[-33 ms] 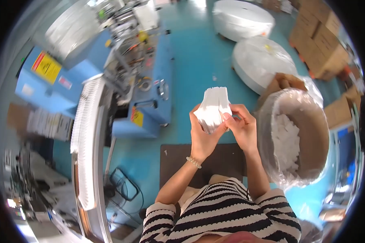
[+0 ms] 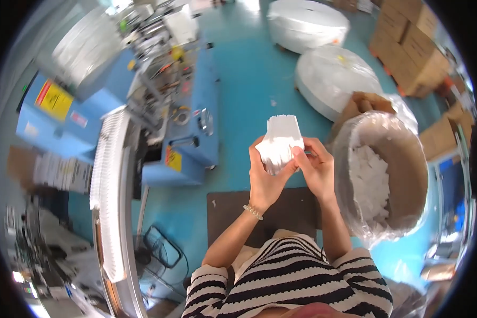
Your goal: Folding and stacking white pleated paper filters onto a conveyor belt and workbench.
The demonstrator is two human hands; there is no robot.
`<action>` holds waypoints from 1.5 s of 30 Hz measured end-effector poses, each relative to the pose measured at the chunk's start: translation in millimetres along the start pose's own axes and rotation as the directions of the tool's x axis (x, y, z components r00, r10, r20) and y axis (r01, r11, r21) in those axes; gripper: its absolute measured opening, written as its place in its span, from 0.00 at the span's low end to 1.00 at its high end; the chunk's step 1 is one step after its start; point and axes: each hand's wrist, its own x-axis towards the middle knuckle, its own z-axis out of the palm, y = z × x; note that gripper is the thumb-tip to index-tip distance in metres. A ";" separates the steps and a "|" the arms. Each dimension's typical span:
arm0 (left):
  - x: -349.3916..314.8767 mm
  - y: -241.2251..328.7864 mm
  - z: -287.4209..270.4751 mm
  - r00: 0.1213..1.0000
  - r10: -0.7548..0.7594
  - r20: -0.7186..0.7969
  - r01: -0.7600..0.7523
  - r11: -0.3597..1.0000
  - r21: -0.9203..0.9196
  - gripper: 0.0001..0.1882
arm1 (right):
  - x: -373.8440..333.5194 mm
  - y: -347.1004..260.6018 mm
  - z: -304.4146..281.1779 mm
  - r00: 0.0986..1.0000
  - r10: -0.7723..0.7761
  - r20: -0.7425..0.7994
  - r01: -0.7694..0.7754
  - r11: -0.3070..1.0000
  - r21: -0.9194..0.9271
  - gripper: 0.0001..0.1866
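Observation:
Between my two hands, in front of my body, is a stack of thin white sheets with its far edge fairly even. My left hand is closed around the left side and near end of the stack. On the right side, my right hand grips it with bent fingers, its thumb against the near face. To the left, a long row of similar white sheets stands packed on edge along a metal rail. Both forearms are raised above the dark floor mat.
At my right stands a round brown bin lined with clear plastic, holding loose white pieces. A blue machine is ahead left. Large wrapped white rolls and stacked cardboard boxes are farther off. A black-framed object lies low on the left.
My view has shifted slightly, so the surroundings sit a little farther left. The sheets in my hands look less fanned and more even at the far end. Both hands keep their hold.

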 end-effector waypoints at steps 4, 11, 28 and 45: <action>17.9 -17.6 83.9 0.983 -0.006 0.185 0.040 0.983 -0.181 0.32 | -3.3 -6.1 -79.7 0.950 -0.116 -0.291 -0.014 0.912 -0.409 0.09; 22.3 -63.3 230.1 0.822 0.113 0.559 -0.155 0.988 0.029 0.35 | -27.9 -31.8 -202.7 0.585 -0.043 -0.810 0.332 0.924 0.191 0.11; -3.8 -5.3 36.7 0.958 0.192 -0.211 -0.236 0.949 -0.211 0.23 | 24.3 17.4 0.3 0.977 0.182 0.108 -0.202 0.655 0.728 0.28; -554.9 70.0 -417.0 -0.580 0.303 -0.756 0.052 0.940 0.337 0.11 | -295.5 95.6 378.1 0.102 0.297 0.949 -0.418 0.879 -0.231 0.12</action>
